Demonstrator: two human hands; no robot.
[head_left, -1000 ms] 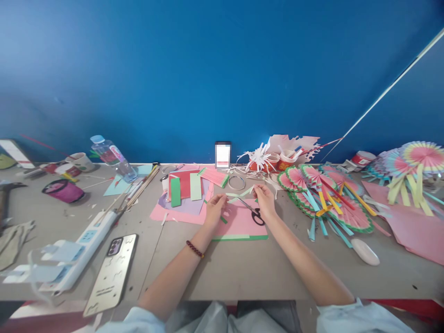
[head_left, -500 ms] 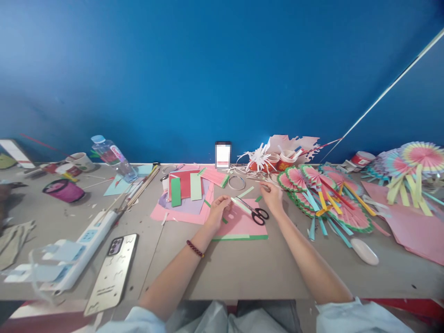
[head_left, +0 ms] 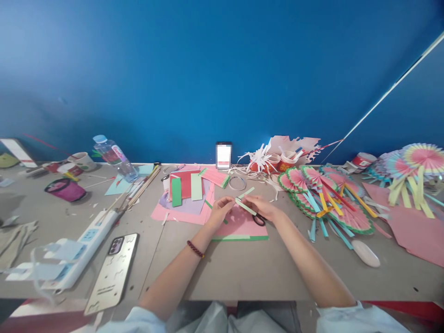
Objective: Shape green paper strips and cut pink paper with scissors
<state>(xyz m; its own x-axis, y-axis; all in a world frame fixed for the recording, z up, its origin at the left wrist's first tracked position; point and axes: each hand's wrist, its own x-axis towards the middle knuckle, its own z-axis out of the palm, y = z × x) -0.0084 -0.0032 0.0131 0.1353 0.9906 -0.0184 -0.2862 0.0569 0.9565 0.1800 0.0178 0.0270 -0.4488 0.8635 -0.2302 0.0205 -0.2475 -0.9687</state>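
Above a sheet of pink paper [head_left: 243, 229] edged in green along its near side, my hands are close together. A pale green paper strip [head_left: 247, 207] slants between them. My left hand [head_left: 222, 209] is closed, pinching near the strip's upper left end. Closed too, my right hand [head_left: 260, 206] has its fingertips against the strip near that same end. Under the strip and beside my right hand lie scissors [head_left: 259, 220]; their black handles show, while the blades are mostly covered. Another pale green strip [head_left: 247, 192] lies just beyond the fingers.
Pink pleated paper [head_left: 215, 177] and a metal ring [head_left: 237, 183] lie beyond my hands. Green and red paper pieces [head_left: 176, 192] are at left. Paper fans [head_left: 333, 199] crowd the right. A phone [head_left: 113, 273], power strip [head_left: 83, 247] and bottle [head_left: 116, 159] are at far left.
My right hand has come left and nearer, from beyond the scissors to the pale green strip beside my left hand. My left hand has hardly moved.
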